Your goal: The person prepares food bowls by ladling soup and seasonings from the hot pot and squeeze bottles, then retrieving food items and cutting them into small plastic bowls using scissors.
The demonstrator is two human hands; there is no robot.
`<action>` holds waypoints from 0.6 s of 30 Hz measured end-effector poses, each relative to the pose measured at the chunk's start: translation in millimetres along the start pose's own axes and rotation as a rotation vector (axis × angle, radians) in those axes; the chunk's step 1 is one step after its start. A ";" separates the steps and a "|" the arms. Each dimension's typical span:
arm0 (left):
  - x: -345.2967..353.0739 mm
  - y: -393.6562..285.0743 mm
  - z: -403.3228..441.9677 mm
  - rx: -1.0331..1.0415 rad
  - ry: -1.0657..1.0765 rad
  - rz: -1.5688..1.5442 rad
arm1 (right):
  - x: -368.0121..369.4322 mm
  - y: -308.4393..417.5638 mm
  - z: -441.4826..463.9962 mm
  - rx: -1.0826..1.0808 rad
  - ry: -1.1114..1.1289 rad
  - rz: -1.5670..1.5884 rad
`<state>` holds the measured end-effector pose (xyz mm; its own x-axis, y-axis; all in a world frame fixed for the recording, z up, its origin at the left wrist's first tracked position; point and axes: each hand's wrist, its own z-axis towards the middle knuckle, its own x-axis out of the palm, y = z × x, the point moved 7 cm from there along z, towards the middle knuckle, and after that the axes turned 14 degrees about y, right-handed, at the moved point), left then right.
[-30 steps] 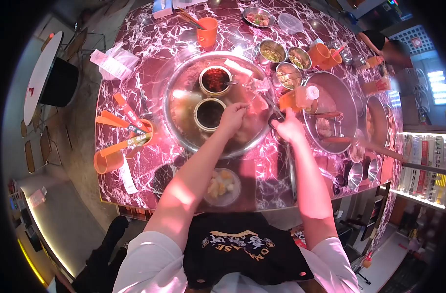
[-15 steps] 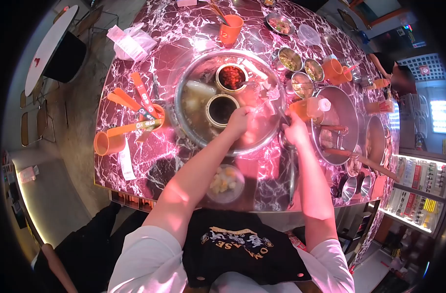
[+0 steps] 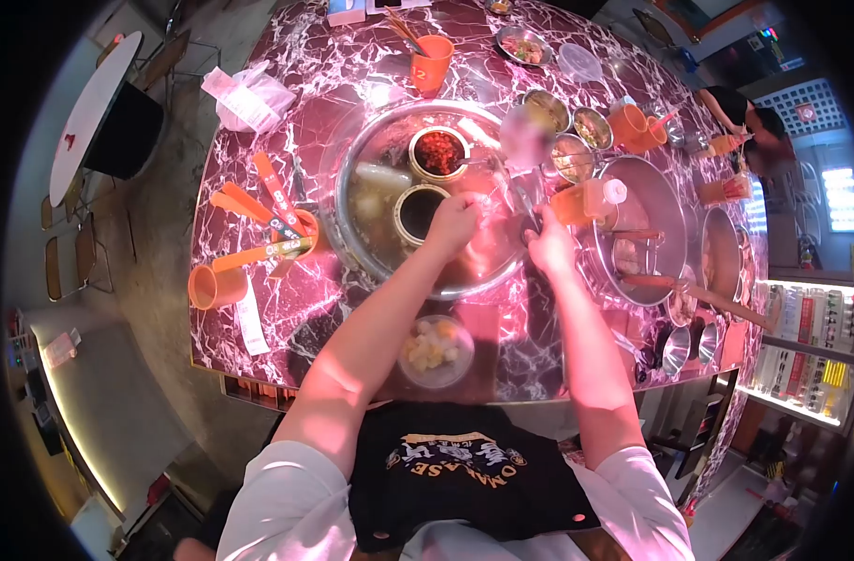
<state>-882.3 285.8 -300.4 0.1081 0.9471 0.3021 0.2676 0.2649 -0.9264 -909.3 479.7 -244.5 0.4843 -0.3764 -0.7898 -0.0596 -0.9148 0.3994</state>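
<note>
A large round metal pot (image 3: 345,238) of broth stands in front of me, holding two round bowls. One bowl (image 3: 439,152) contains red chopped pieces and the other (image 3: 419,213) a dark liquid. Over the pot, my left hand (image 3: 455,224) is closed, its fingertips pinched on something too washed out by the light to make out. At the pot's right rim, my right hand (image 3: 551,245) grips scissors (image 3: 528,208), dark-handled, with their metal blades pointing away from me over the pot. An orange-filled bottle (image 3: 577,203) stands just beyond that hand. A pink blur hides the pot's far right edge.
A dish of pale chunks (image 3: 434,352) lies near the table's front edge. Orange cups (image 3: 214,285) and orange-handled utensils are at left. Small metal bowls (image 3: 571,157) sit at back right; a large metal basin (image 3: 665,210) with a long wooden handle is at right.
My right hand has shifted slightly left with the scissors, whose blades show more clearly now. My left hand stays over the pot. The view has tilted slightly.
</note>
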 end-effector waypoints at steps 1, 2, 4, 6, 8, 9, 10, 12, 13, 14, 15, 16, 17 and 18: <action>-1.3 -6.0 -3.0 -0.007 -0.018 -0.016 | -1.5 -3.4 -9.9 -0.051 -0.019 0.018; -1.8 -12.4 -6.8 -0.013 -0.033 -0.032 | -2.9 -8.8 -22.2 -0.100 -0.041 0.037; -1.4 -27.3 -18.8 0.001 0.018 -0.026 | -2.6 -21.4 -54.6 -0.212 -0.106 0.079; -0.7 -46.2 -33.8 0.018 0.077 -0.016 | -6.1 -29.9 -94.9 -0.056 -0.032 0.036; -7.0 -59.8 -59.6 -0.069 0.048 0.008 | -14.2 -31.4 -135.8 -0.070 -0.085 -0.030; -7.3 -67.9 -74.9 -0.078 0.071 0.023 | -18.7 -29.8 -155.1 -0.076 -0.081 -0.063; -7.2 -73.5 -90.5 -0.101 0.106 0.009 | -24.0 -26.9 -173.6 -0.081 -0.073 -0.094; -13.0 -79.9 -124.8 -0.183 0.136 0.051 | -33.6 -14.0 -210.2 -0.185 -0.120 -0.088; -14.5 -83.9 -142.2 -0.200 0.168 0.088 | -33.5 -9.5 -223.1 -0.183 -0.096 -0.087; -15.0 -85.1 -160.9 -0.219 0.199 0.123 | -31.3 -5.3 -234.3 -0.183 -0.069 -0.086; -16.0 -82.2 -180.8 -0.242 0.207 0.129 | -24.9 -1.7 -243.7 -0.176 -0.026 -0.062; -16.2 -80.1 -199.5 -0.251 0.234 0.193 | -17.2 3.7 -253.1 -0.150 0.050 -0.011; -16.1 -79.9 -213.8 -0.248 0.258 0.256 | -9.7 10.8 -264.1 -0.155 0.091 0.016; -15.5 -77.0 -229.7 -0.260 0.258 0.255 | 1.0 15.0 -274.4 -0.159 0.137 0.042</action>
<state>-684.6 209.2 -182.0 0.4286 0.8912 0.1485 0.4300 -0.0566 -0.9011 -670.2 505.7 -111.6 0.5993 -0.3801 -0.7045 0.0513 -0.8600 0.5077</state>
